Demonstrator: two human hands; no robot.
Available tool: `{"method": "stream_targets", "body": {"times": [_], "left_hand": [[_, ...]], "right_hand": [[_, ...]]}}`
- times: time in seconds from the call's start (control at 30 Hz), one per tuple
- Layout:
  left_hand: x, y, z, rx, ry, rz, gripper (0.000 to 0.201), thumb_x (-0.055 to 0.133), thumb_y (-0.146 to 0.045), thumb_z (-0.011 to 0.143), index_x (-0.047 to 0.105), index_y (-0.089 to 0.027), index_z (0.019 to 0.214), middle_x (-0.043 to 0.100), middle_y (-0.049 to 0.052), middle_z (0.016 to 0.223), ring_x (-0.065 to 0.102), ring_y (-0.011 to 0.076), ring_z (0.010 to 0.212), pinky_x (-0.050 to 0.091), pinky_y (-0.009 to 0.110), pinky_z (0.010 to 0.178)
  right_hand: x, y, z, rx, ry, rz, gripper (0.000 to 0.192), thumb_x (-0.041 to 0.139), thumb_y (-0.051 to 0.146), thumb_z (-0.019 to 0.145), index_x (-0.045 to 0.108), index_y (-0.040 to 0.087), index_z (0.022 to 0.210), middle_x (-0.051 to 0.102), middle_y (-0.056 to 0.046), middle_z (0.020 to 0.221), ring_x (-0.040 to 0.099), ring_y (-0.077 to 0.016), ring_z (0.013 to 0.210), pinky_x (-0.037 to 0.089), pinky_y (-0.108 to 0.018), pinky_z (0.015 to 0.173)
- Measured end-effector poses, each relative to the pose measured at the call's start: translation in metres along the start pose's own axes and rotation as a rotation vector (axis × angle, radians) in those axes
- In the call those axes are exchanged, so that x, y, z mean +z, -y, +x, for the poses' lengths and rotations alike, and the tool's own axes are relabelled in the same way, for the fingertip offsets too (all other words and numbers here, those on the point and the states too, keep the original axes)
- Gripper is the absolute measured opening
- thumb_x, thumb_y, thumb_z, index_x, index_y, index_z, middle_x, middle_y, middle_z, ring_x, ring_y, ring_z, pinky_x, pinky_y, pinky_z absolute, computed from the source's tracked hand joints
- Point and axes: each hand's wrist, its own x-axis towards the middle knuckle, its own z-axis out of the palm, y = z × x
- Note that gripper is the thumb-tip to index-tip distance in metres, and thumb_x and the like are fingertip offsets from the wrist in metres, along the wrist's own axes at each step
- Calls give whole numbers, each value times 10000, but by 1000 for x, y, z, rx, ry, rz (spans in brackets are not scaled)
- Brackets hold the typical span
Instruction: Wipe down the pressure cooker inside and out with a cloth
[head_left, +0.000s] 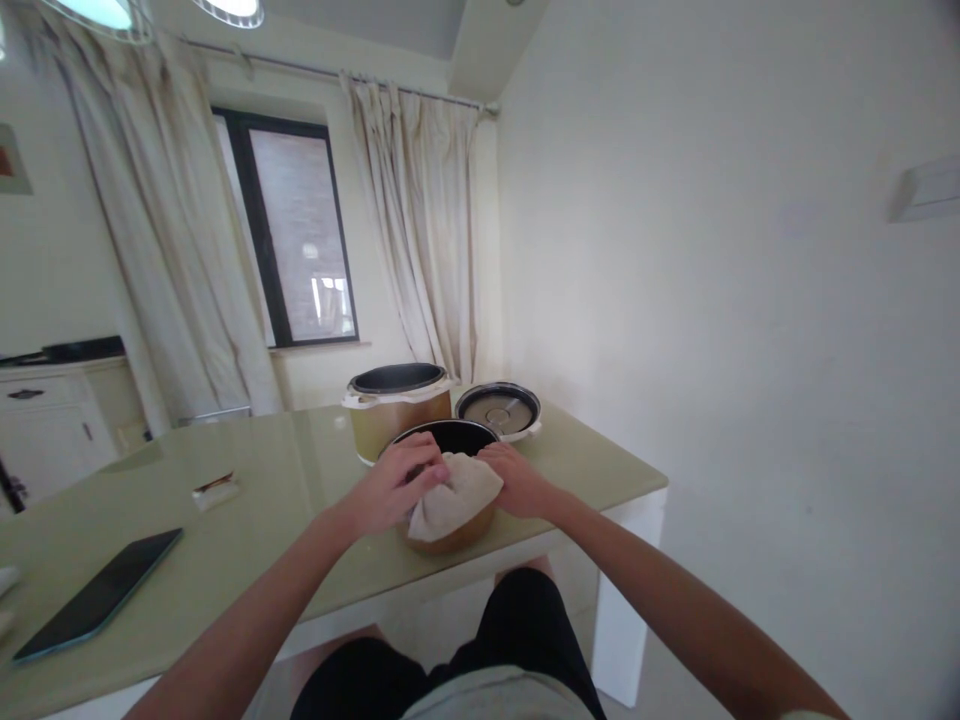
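At the near edge of the table, in the head view, a round pot is seen upright, with a dark interior and a golden-brown outer wall. Its near side is partly covered by a white cloth, which is draped down from the rim. The cloth is pinched by the left hand, with the thumb laid over it and the fingers bent at the pot's left rim. The right hand is placed against the right side of the pot, with its fingers curled at the rim beside the cloth; whether rim or cloth is gripped there cannot be told.

Just beyond the pot, slightly to the left, a cooker body is set with its top uncovered. To the right of that body, a round lid is laid with its inner face up. On the left part of the table, a dark tablet is laid flat at the near side, and farther off a small packet is placed. Beyond the table, a window is flanked by 2 pale curtains. At the far left, a white cabinet is partly shown.
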Motion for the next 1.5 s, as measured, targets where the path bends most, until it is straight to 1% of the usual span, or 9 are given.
{"method": "stream_targets", "body": {"times": [0.17,0.3,0.37,0.53,0.67,0.87,1.1,1.33,1.5], "left_hand": [[-4,7,11,-206,22,41,635,807,-606,787,674,-210,1266,738,95,1175,690,259,1017,553,369,867],[-14,23,26,-315,263,-113,525,723,-623,856,731,-209,1178,774,55,1135,712,255,1009,558,354,883],[-21,32,35,-311,164,-98,488,748,-584,836,732,-193,1128,767,46,1061,698,248,961,554,353,861],[-31,41,45,-70,-370,146,380,781,-315,770,660,-203,1112,653,67,1131,611,266,1096,518,436,999],[-21,21,13,74,-234,200,381,838,-284,761,668,-228,1096,564,109,1328,524,314,1295,447,510,1132],[3,-25,-54,-10,58,137,744,903,-487,771,580,-367,1430,451,91,1560,446,335,1432,456,508,1172],[-10,-13,-39,-146,-312,26,357,460,-448,1089,643,-253,1324,636,112,1354,641,214,1080,552,341,851],[19,-11,-10,-198,233,377,560,691,-629,924,665,-230,1316,763,98,1239,706,334,1152,505,484,1005],[37,-6,-7,-202,325,593,577,609,-673,956,649,-204,1288,788,120,1081,748,356,1001,515,436,822]], "right_hand": [[-11,15,2,-32,-65,180,376,785,236,805,673,206,1163,731,-95,1168,669,-287,1085,474,-428,1001],[-23,26,10,-48,-45,459,775,894,381,768,549,239,1447,713,-85,1340,686,-280,1151,530,-394,1000],[-26,25,18,-38,-93,483,830,865,422,827,485,243,1543,657,-104,1463,644,-299,1287,502,-418,1086],[-22,10,40,229,-194,186,548,808,304,873,670,191,1391,755,-144,1302,709,-347,1188,521,-442,1002],[-16,4,38,169,-104,114,155,768,173,826,813,195,973,820,-81,967,766,-291,950,527,-347,853],[-13,8,24,-66,-135,257,388,698,117,814,772,216,1182,805,-61,1133,739,-250,1047,517,-342,944],[-24,9,26,-89,-13,467,414,626,111,854,761,226,1228,794,-49,1200,730,-250,1116,519,-370,1012],[-47,-15,20,-87,232,648,631,731,211,853,613,236,1473,722,-108,1364,683,-273,1246,511,-437,1077],[-42,-7,1,-83,190,282,849,819,243,783,512,280,1574,676,-107,1436,636,-313,1274,391,-498,1163]]}}
